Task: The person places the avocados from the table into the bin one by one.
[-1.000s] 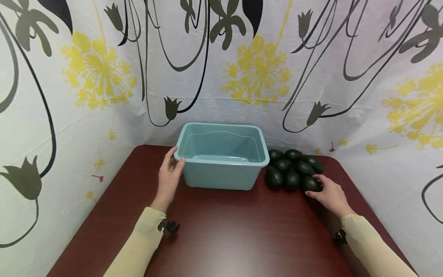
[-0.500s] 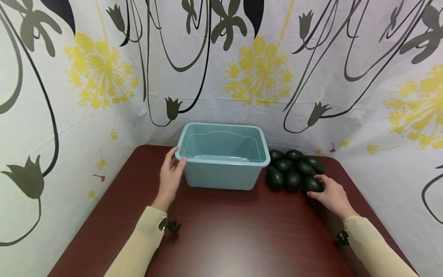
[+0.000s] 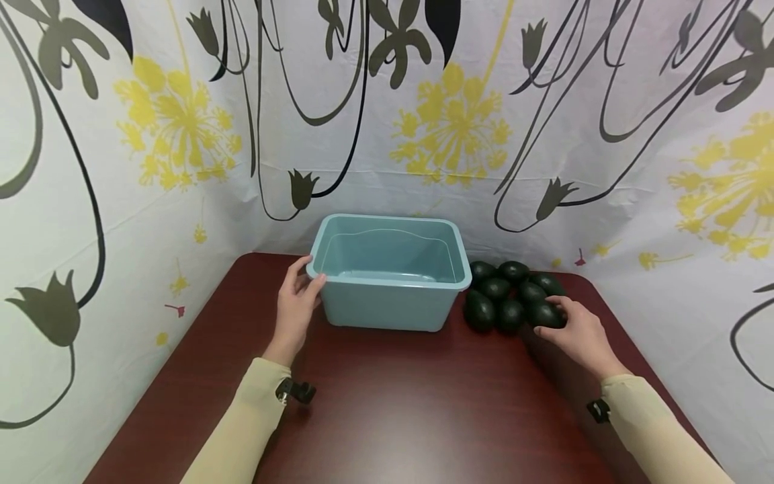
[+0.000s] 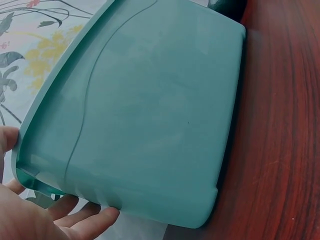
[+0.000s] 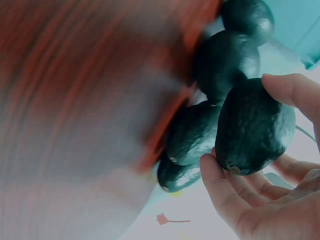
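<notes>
In the head view my left hand (image 3: 294, 302) grips the front left corner of a light blue plastic tub (image 3: 387, 306), thumb and fingers on either side of its rim. The left wrist view shows several fingertips against the wall of the tub (image 4: 155, 110). My right hand (image 3: 580, 336) holds a dark green avocado (image 3: 544, 314) at the near right of a cluster. Seen from the right wrist, thumb and fingers wrap this avocado (image 5: 255, 127), its stem end showing, and it looks raised off the table. Several more avocados (image 3: 480, 310) lie together to the right of the tub.
A dark red-brown wooden table (image 3: 387, 403) bears everything. A white cloth with grey and yellow flower prints (image 3: 363, 148) hangs close behind the table and along both sides. Black bands with small devices (image 3: 296, 391) sit on the wrists.
My right hand has lifted the avocado a little up from its place at the near right of the cluster. The left hand and the tub stay where they were.
</notes>
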Demonstrator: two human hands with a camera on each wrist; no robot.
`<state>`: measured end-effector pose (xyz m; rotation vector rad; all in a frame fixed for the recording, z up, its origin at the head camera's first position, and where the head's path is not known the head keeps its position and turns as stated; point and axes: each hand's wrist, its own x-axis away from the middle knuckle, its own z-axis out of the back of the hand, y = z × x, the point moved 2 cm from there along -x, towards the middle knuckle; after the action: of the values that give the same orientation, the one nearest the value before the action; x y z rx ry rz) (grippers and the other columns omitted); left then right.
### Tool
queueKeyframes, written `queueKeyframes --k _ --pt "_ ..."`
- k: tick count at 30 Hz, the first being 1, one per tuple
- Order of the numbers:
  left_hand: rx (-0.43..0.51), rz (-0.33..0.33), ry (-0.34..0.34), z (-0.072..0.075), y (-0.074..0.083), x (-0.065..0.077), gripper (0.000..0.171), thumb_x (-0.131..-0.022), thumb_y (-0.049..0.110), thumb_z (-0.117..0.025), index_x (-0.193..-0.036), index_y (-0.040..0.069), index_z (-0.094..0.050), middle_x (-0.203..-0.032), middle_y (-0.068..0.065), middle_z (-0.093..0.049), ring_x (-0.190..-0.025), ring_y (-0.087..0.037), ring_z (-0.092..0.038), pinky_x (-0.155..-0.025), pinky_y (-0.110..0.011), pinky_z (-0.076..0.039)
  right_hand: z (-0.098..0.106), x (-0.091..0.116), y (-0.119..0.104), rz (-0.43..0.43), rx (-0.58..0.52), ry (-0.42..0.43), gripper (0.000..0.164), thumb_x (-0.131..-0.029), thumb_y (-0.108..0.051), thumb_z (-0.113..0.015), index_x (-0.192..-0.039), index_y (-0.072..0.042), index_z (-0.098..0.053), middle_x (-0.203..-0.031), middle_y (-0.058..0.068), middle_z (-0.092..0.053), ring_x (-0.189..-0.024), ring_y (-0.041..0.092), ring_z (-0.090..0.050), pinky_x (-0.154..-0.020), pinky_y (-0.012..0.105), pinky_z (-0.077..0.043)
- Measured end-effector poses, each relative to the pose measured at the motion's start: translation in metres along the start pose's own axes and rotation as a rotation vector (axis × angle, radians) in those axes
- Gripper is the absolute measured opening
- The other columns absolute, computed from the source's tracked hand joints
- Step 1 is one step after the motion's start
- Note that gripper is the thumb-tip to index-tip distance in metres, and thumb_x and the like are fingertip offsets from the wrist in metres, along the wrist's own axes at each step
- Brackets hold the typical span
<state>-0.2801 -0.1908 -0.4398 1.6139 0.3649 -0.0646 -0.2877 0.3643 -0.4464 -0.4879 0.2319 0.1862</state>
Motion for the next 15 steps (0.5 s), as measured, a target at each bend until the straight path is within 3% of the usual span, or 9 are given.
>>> queueKeyframes --k 15 --pt "-0.024 0.061 0.013 0.004 0.0 -0.004 0.053 -0.097 0.041 -0.068 -0.145 0.038 -0.047 -0.149 -0.006 -0.048 -0.129 -0.028 -0.051 -0.102 -0.061 -0.041 0.023 -0.001 -0.033 0.034 -0.031 0.057 0.074 -0.084 -0.042 -0.082 -0.145 -0.013 -0.05 -0.134 0.02 -0.056 -0.11 0.04 -0.057 -0.078 0.056 -0.048"
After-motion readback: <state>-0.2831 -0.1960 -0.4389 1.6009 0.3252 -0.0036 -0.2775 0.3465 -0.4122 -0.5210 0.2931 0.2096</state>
